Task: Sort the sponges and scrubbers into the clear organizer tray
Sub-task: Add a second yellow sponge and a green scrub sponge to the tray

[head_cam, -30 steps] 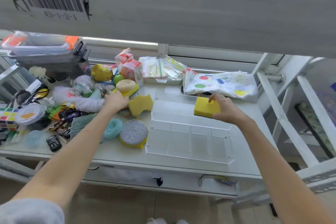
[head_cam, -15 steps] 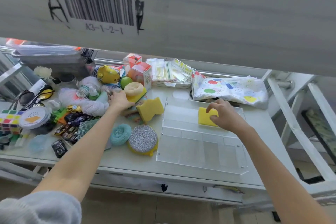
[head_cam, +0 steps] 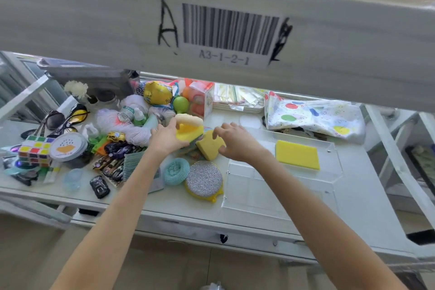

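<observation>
A flat yellow sponge (head_cam: 297, 154) lies in the far section of the clear organizer tray (head_cam: 280, 198). My left hand (head_cam: 166, 139) grips a yellow sponge with a cream oval top (head_cam: 189, 126) and holds it a little above the pile. Fingers spread, my right hand (head_cam: 237, 142) reaches over a notched yellow sponge (head_cam: 208, 147) just left of the tray; contact is unclear. In front of them lie a teal knitted scrubber (head_cam: 176, 171) and a round silver scrubber on a yellow pad (head_cam: 204, 181).
A cluttered pile fills the left of the white shelf (head_cam: 164, 202): puzzle cube (head_cam: 35, 150), round tin (head_cam: 68, 147), toy cars, sunglasses (head_cam: 63, 117), yarn. A dotted cloth bag (head_cam: 315, 116) and packets (head_cam: 237, 99) lie behind the tray. A labelled upper shelf edge (head_cam: 230, 30) hangs overhead.
My right hand let go of the flat yellow sponge in the tray and moved left to the notched sponge. My left hand took hold of the cream-topped sponge and raised it.
</observation>
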### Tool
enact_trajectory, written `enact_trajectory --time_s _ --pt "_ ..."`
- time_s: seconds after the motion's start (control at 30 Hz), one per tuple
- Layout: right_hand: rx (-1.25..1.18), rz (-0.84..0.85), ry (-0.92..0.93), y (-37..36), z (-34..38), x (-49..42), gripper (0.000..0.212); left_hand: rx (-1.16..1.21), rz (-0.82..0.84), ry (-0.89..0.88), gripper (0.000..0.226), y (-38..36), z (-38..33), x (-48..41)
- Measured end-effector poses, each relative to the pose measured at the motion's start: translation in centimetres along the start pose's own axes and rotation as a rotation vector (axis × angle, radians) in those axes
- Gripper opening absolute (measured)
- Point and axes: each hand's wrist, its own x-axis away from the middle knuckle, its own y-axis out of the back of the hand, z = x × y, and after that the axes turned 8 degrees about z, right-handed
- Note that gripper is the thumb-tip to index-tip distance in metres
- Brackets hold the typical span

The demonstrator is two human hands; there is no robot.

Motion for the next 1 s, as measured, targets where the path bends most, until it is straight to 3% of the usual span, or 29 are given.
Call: enact_trajectory --time_s 0.13,0.33,0.5,0.63,0.7,0.77,0.9,1.0 --pt "0.183 0.101 -0.020 -2.0 1.8 -2.6 0.054 -0.046 0.043 -0.059 0.063 0.6 0.4 2.6" --pt "0.225 0.161 -0.066 -4.3 2.8 -4.3 0.074 -0.019 0.095 -0.085 0.051 1.7 1.5 5.5" --pt "0.146 0.119 -0.069 -4.5 2.8 -4.0 0.069 0.101 0.175 -0.089 0.042 3.0 1.9 6.9" --pt "0.072 0.099 -0.053 -3.6 2.6 -4.0 0.048 0.283 0.370 -0.144 0.033 4.3 1.9 7.1" --pt "0.082 0.150 -0.084 -3.9 2.3 -4.0 0.048 0.283 0.436 -0.143 0.035 4.9 2.0 7.1" --pt "0.111 0.197 -0.136 -4.6 2.4 -4.0 0.059 0.286 0.444 -0.136 0.038 5.3 2.4 6.9" --pt "0.076 0.142 -0.240 -5.8 3.3 -4.8 0.049 0.311 0.441 -0.105 0.047 6.0 3.0 7.2" --pt "0.024 0.101 -0.251 -6.6 3.4 -5.0 0.050 0.326 0.407 -0.112 0.040 6.1 3.1 7.5"
